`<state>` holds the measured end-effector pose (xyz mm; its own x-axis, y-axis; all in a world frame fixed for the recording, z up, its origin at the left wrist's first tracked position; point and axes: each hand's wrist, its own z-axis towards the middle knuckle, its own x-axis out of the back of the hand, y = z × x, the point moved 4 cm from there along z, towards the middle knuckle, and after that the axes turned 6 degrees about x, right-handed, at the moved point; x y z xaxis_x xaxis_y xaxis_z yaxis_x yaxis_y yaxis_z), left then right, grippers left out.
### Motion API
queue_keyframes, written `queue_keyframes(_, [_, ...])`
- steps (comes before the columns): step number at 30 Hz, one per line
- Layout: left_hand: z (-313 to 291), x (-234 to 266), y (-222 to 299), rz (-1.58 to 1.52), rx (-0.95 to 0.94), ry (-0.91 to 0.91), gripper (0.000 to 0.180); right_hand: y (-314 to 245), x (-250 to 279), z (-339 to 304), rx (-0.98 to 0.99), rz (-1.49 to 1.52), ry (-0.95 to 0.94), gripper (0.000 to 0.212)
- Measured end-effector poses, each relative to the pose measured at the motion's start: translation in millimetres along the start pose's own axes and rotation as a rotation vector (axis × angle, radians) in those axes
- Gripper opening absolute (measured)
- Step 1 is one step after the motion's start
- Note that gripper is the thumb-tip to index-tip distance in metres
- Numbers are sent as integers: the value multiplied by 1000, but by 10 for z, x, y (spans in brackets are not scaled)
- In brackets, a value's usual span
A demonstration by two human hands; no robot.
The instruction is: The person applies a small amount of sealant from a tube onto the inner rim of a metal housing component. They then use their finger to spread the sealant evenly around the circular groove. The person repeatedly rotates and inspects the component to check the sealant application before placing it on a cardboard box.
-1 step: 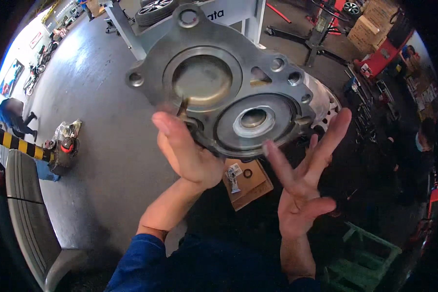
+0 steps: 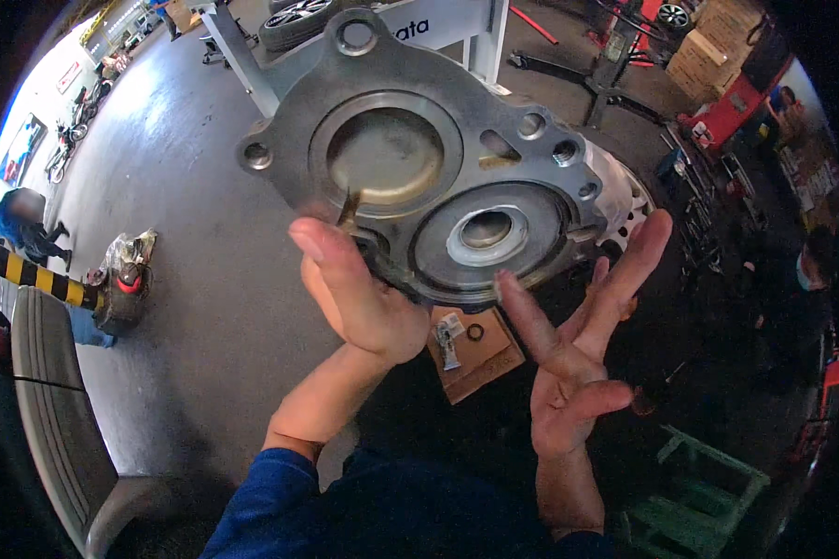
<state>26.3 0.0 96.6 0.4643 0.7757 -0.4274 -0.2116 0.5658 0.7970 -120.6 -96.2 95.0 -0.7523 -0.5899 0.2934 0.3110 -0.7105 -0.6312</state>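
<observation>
A grey cast metal housing (image 2: 466,174) is held up in front of me. It has a large blind round bore (image 2: 387,154) on its upper left and a recessed bore (image 2: 488,228) with a whitish, grease-like ring on its lower right. My left hand (image 2: 359,289) grips the housing's lower left edge, thumb on the near face; its other fingers are largely hidden behind. Below the right side is my right hand (image 2: 578,373), palm up and fingers spread. One fingertip lies against or just before the lower rim; contact is hard to tell.
Below the housing lies a cardboard box (image 2: 480,359) with a small tube (image 2: 448,349) and a black ring (image 2: 475,332) on it. A green metal frame (image 2: 708,484) stands low right. Tools (image 2: 704,224) lie at right. Other people (image 2: 19,219) are farther off.
The housing has shifted very slightly. My right hand's thumb and one finger have moved a little to the left; my left hand keeps its hold.
</observation>
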Motion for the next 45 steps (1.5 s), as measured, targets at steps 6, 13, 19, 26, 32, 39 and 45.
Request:
queue_keyframes(6, [-61, -59, 87, -284, 107, 11, 72, 28, -106, -48, 59, -189, 2, 102])
queue_keyframes(13, [-84, 52, 40, -395, -6, 58, 64, 39, -73, -62, 137, -286, 25, 98])
queue_keyframes(19, [113, 191, -99, 12, -9, 168, 53, 575, 895, -138, -162, 552, 549, 76])
queue_keyframes(26, [102, 763, -844, -146, 367, 112, 49, 2648, 1687, -1593, -952, -392, 287, 59])
queue_keyframes(32, [-166, 1340, -1402, -54, 538, 217, 51, 3417, 1147, -2255, -1087, -841, -100, 54])
queue_keyframes(39, [-160, 1674, -1562, -2, 563, 321, 52, 3917, 1194, -2647, -935, -1149, -93, 44])
queue_keyframes(45, [-159, 1750, -1626, -21, 578, 382, 53, 3803, 1235, -2502, -829, -890, 196, 21])
